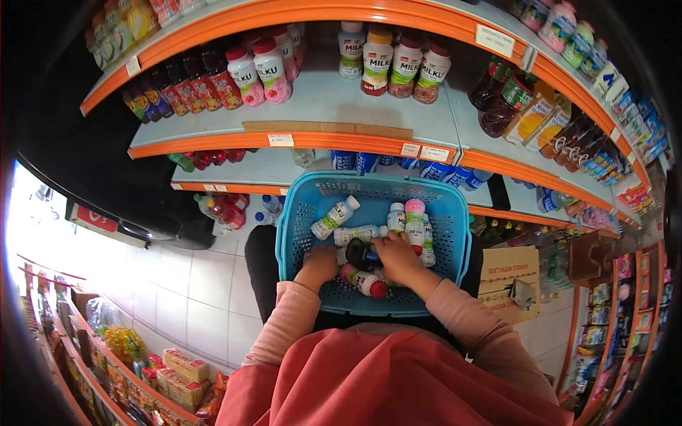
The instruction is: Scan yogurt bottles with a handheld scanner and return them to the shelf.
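A blue plastic shopping basket (281, 234) rests on my lap with several Milku milk bottles inside. My left hand (318, 266) reaches into its left side; the fingers are mostly hidden, so a grip cannot be told. My right hand (397, 258) is down among the bottles, fingers beside a dark-capped bottle (356, 252) and below a pink bottle (415, 222). A white-capped bottle (334, 218) leans at the back left, and another bottle (357, 235) lies across the middle. Nearest me, a red-capped bottle (366, 283) lies between my hands.
Orange-edged shelves (341, 96) curve in front, with several Milku bottles (405, 66) and a cardboard strip (327, 128). Blue bottles (442, 173) stand lower, just behind the basket. A cardboard box (509, 266) is on the floor at right. Snack shelves (122, 362) run along the lower left.
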